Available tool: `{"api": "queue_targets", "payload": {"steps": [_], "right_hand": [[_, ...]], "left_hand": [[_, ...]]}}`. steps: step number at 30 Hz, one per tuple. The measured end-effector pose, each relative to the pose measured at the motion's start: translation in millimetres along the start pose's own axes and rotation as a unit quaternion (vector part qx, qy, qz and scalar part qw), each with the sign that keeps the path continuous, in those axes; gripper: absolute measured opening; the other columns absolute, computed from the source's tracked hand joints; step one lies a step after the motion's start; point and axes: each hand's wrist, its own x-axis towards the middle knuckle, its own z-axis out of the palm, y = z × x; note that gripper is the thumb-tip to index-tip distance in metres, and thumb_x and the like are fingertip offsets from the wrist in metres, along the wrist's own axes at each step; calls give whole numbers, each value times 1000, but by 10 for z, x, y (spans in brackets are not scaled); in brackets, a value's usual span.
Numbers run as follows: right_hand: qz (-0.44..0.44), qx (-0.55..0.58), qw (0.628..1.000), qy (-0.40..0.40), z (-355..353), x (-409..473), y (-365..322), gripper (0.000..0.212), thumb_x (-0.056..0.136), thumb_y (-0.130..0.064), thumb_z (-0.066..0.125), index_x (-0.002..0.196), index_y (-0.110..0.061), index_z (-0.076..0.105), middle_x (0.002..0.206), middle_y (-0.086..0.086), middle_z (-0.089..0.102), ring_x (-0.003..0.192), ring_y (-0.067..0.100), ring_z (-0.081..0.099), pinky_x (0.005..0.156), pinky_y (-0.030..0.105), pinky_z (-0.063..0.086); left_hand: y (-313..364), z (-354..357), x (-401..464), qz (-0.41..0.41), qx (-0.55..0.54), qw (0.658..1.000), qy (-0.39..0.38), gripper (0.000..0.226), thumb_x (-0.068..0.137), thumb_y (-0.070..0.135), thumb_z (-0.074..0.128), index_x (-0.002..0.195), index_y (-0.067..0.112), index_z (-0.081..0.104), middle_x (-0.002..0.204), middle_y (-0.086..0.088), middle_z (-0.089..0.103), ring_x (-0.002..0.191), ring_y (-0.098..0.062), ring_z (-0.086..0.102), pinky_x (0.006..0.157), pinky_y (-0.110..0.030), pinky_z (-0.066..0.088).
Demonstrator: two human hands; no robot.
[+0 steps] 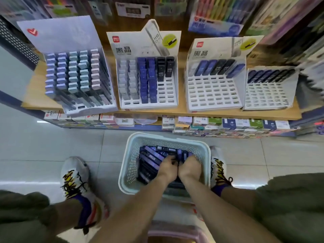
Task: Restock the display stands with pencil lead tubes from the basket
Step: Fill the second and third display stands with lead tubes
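A pale green basket [129, 165] stands on the floor between my feet, holding several blue and black pencil lead tubes [150, 160]. My left hand [168, 168] and my right hand [190, 166] are both down inside it, side by side, fingers curled onto tubes in the pile. On the wooden shelf above stand white display stands. The middle stand [149, 102] is partly filled with grey, blue and black tubes. The stand to its right [213, 95] has one back row of tubes and many bare slots. The far right stand [268, 97] looks the same.
A full stand of pastel tubes [77, 76] sits at the shelf's left. Small boxed stock [210, 125] lines the lower shelf behind the basket. My shoes [75, 178] flank the basket on the tiled floor. A pink stool edge [175, 232] shows below my arms.
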Motion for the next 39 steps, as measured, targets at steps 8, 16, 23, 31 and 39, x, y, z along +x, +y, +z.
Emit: {"api": "queue_targets", "payload": {"steps": [8,16,23,31,39], "right_hand": [[-5,98,995,9,147,185,27,22,93,-6,55,111,-6,69,107,17,72,98,33,68,80,35,53],[38,284,955,-73,147,238,81,26,86,2,66,94,-23,73,98,3,75,91,23,70,88,41,59],[8,347,929,-129,-83,36,104,29,78,12,74,96,-11,75,91,3,75,86,22,72,78,31,61],[-110,331,922,-167,-723,-596,-138,20,76,1,84,88,-15,79,79,-1,78,74,14,74,69,23,60],[-271,269,899,-215,-1917,-1158,-831,30,79,2,81,98,-18,71,90,5,75,76,10,72,64,19,57]], "left_hand": [[181,20,44,-22,-27,999,5,31,104,12,50,132,12,63,126,0,66,116,-24,63,107,-39,50],[163,32,0,-85,-157,984,13,27,103,12,50,128,16,61,115,-9,71,103,-25,69,91,-37,60],[208,-84,-379,-75,-264,961,39,18,105,15,52,123,12,55,104,-12,65,80,-20,60,60,-25,47],[478,-440,-1144,-44,-378,924,-34,29,108,20,41,122,9,64,90,-13,71,87,-27,66,73,-45,59],[1268,-1203,-2103,101,-359,923,-93,31,109,22,41,135,11,55,121,-20,71,92,-30,68,81,-42,59]]}}
